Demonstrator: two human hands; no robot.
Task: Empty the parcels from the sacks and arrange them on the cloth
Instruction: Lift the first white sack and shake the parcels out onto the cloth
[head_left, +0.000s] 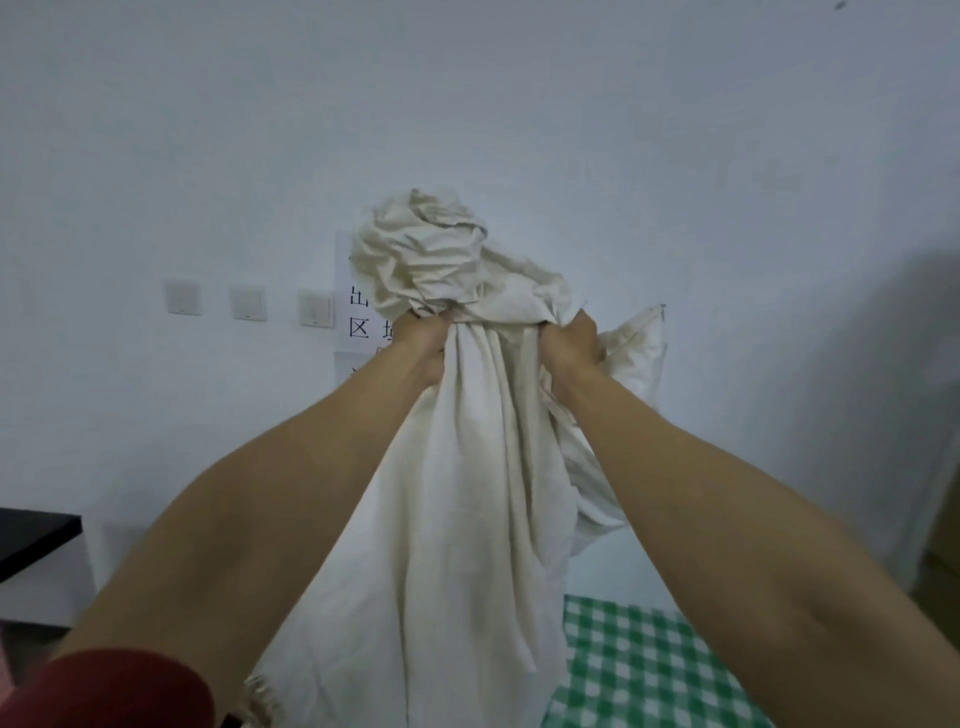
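Both your arms are raised in front of you, a cream sack (467, 493) held up against the pale wall (519, 104).

- Left hand (423, 345): fist clenched round gathered fabric at the sack's neck.
- Right hand (571, 343): fist clenched on the same gather, just beside the left, a narrow band of fabric pulled between them.
- Sack's long axis: near vertical. A crumpled bunch stands above your fists; the long body hangs straight down between your forearms, widening toward the bottom of the view.
- A seamed corner flares out to the right, past your right hand.
- A frayed edge shows at lower left. You cannot tell which end is the mouth.
- No parcels in view.
- Green-and-white checked cloth (649, 670): flat on the floor at lower right, partly hidden by the hanging sack.
- Wall behind: three switches (183, 297) in a row and a paper notice (358, 312), partly covered by the bunch.
- Black tabletop (31, 535) at left edge. Red sleeve (119, 691) on your left upper arm.
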